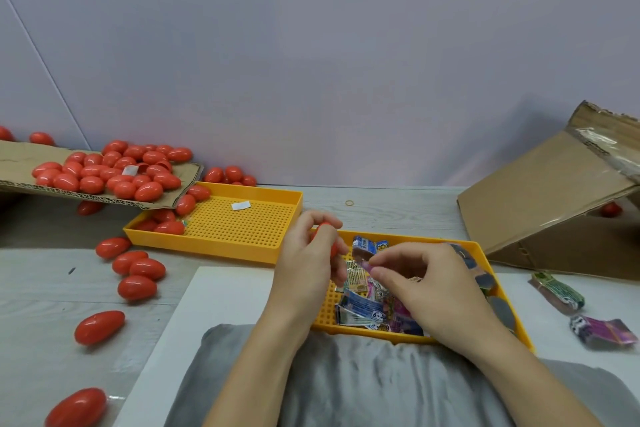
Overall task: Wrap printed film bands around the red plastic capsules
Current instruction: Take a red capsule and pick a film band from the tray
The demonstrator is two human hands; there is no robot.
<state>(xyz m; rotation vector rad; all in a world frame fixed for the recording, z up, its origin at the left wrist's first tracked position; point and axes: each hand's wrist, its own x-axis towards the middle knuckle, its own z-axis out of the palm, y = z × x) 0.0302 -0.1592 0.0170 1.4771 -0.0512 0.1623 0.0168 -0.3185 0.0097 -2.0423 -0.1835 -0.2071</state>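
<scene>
From my remote seat I see only slivers of the red capsule [325, 238], since the curled fingers of the left hand [309, 258] cover most of it, and the print on the film band [364, 255] pinched by the right hand [429, 284] is too blurred to read. The right hand also hides much of the band pile in the near yellow tray [498, 291] (I cannot count the bands). The cardboard box [550, 208] runs off the right edge, and a capsule [611, 210] beneath it is half hidden.

Bright, soft light fills the room. Shadows are faint. Edges bend and everything looks a little blurry.
</scene>
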